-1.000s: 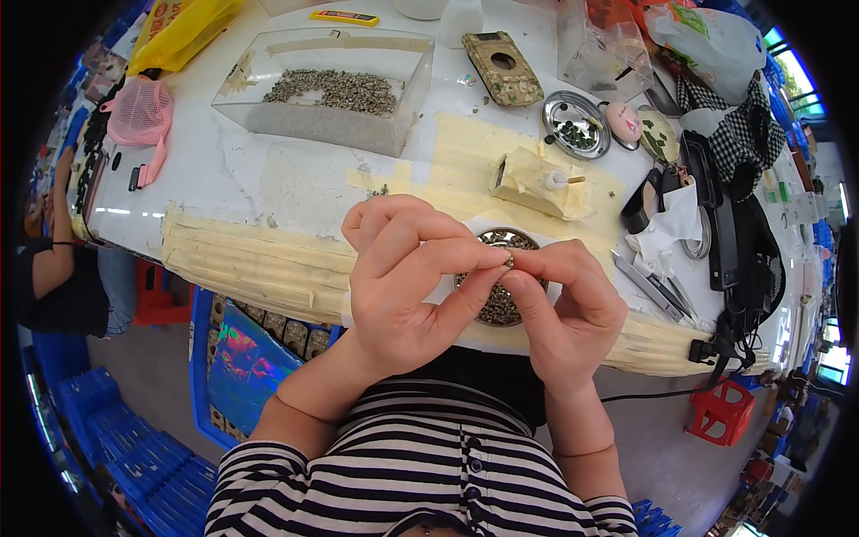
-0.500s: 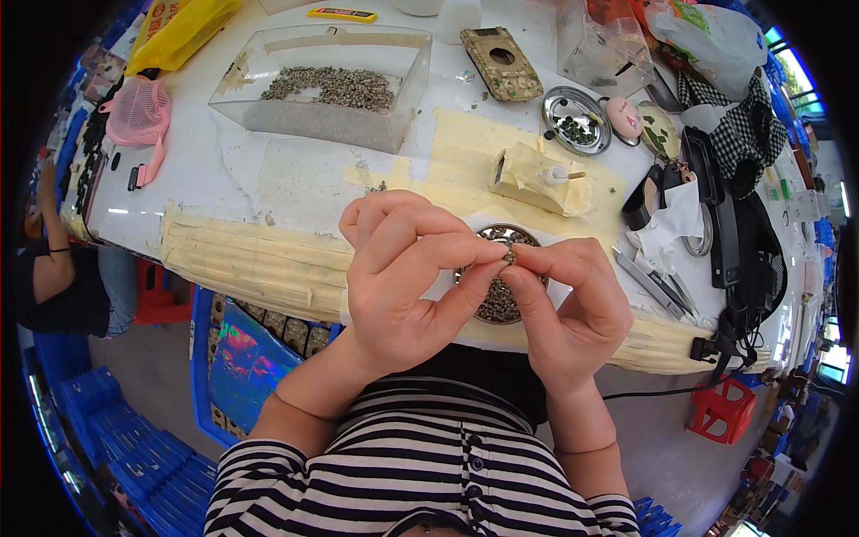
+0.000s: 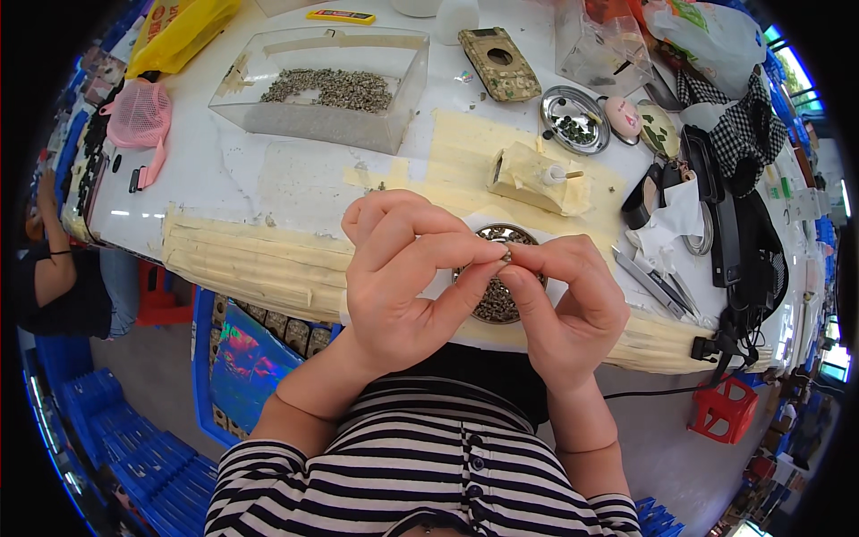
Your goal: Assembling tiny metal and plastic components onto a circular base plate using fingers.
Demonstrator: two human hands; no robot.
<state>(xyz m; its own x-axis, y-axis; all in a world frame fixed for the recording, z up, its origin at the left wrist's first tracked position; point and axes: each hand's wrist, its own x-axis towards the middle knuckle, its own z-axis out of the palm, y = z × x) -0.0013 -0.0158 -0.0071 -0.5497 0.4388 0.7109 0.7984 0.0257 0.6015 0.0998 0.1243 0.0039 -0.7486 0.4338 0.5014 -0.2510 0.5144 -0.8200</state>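
Over a round metal dish (image 3: pixel 535 240) of tiny grey-brown parts, my two hands meet fingertip to fingertip. My left hand (image 3: pixel 403 277) pinches with thumb and forefinger, its other fingers curled. Thumb and forefinger of my right hand (image 3: pixel 573 300) close from the other side. Between the fingertips a tiny grey-brown piece (image 3: pixel 507 256) shows, too small to name. The dish rests on white paper by the taped front edge of the table, partly covered by my fingers. Just beyond it stands a tape-wrapped block (image 3: pixel 530 183) with a small white nozzle-like tip.
A clear bin (image 3: pixel 313 134) of small parts stands at the far left, a camouflage model hull (image 3: pixel 499 64) beyond the block. A dish of green bits (image 3: pixel 575 121), tweezers (image 3: pixel 658 285) and black straps (image 3: pixel 707 179) lie right. Another person (image 3: pixel 67 277) sits at far left.
Both hands stay over the dish in nearly the same pinch. My right hand has shifted very slightly left, and the tiny piece between the fingertips appears slightly turned.
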